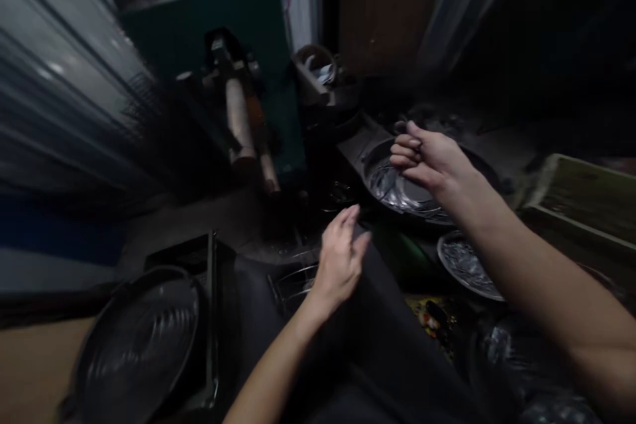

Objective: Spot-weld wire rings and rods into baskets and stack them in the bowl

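Note:
My left hand [340, 255] is stretched out over my lap, its fingers extended and slightly blurred, with nothing visible in it. Beneath it lies a dark holder with thin metal pieces [293, 283]. My right hand [422, 156] is raised over the near side of a wide round pan [370, 169] of shiny, thin metal pieces. Its fingers are curled and pinched together. A small dark shape shows by the fingertips, too blurred to name. Below the right forearm sits a smaller round dish [442, 253] filled with silvery pieces.
A green machine [173, 33] with projecting rods [238, 119] stands ahead. At lower left is a large dark round pan [136, 351] beside a metal frame [212, 318]. An olive crate [586, 205] is at right. Corrugated sheeting [54, 59] lines the left side.

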Motion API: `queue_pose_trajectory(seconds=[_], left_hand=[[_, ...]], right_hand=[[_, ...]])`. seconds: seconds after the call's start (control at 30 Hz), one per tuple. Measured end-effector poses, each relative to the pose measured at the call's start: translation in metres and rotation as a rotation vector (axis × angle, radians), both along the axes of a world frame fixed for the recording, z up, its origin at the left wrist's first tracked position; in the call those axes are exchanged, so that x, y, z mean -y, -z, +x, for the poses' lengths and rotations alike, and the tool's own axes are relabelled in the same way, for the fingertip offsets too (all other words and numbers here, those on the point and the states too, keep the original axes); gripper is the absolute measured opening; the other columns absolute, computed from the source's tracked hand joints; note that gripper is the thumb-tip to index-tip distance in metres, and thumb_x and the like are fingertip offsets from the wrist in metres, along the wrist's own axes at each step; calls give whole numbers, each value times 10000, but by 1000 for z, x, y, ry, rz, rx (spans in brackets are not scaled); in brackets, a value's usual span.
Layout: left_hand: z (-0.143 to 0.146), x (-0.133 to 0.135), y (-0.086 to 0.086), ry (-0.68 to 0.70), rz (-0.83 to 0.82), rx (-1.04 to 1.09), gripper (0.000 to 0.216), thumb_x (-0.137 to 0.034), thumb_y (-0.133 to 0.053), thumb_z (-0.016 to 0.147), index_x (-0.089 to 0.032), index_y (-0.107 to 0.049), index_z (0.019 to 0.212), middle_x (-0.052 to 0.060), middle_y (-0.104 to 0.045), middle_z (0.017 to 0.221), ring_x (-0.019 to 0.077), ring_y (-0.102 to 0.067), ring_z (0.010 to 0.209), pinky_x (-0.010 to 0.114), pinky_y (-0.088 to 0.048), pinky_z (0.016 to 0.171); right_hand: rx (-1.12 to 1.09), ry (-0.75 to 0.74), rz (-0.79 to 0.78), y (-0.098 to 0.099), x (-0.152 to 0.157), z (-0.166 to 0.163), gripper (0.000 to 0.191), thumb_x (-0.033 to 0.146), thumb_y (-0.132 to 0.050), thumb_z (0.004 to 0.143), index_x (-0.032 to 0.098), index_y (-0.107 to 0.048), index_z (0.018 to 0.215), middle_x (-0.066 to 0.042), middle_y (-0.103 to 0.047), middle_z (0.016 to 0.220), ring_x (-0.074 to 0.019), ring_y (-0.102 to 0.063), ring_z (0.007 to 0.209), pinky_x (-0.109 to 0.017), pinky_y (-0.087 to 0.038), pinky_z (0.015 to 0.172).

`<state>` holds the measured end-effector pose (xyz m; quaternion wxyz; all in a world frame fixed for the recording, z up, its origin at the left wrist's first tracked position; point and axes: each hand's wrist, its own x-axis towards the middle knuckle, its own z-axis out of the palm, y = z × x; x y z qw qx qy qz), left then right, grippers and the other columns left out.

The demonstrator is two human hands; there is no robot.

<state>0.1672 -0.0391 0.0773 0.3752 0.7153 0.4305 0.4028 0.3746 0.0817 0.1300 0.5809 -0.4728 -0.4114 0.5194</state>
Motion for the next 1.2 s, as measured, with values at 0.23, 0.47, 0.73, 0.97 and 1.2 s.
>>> queue_pose_trajectory(seconds=[0.23, 0.47, 0.73, 0.97, 1.2], left_hand=[[-38, 26, 24, 39, -316, 108, 359, -405, -352, 958, -183, -628, 1009, -19, -515, 634, 93, -501, 597, 216, -432, 648], [-73, 33, 26, -168, -430, 192, 364, -448, -354, 947, -175, -584, 1019, -33, -518, 580, 92, -507, 529, 217, -429, 594], [-137, 46, 91, -199, -37, -304, 953, -448, -761, 649, -209, -246, 1415, 148, -462, 1324, 317, -424, 1260, 514, -303, 1062], [-127, 13, 110, -313, 194, -62, 811, -178, -646, 675, -209, -187, 1343, 71, -530, 1084, 196, -565, 998, 421, -426, 966], [-137, -38, 71, -265, 371, 17, 830, -148, -636, 671, -218, -151, 1341, 51, -509, 1056, 166, -589, 955, 370, -464, 922]], right_hand=[[-34, -240, -28, 1, 16, -93, 305, 362, -482, 922, 217, -429, 658, -4, -433, 601, -89, -374, 501, -248, -334, 470], [463, -301, 100, 52, 80, -153, 274, 459, -564, 848, 188, -590, 817, -47, -611, 831, -167, -562, 782, -277, -458, 675], [309, -409, -239, 90, 51, -178, 156, 281, -511, 914, 150, -528, 832, 26, -502, 557, -56, -402, 412, -168, -302, 398], [172, -411, -285, 81, 29, -188, 20, 174, -524, 883, 158, -520, 895, 45, -472, 536, -57, -384, 389, -152, -260, 338], [121, -373, -165, 47, -7, -197, 69, 225, -527, 872, 172, -486, 856, 63, -431, 508, -55, -352, 373, -150, -246, 332]])
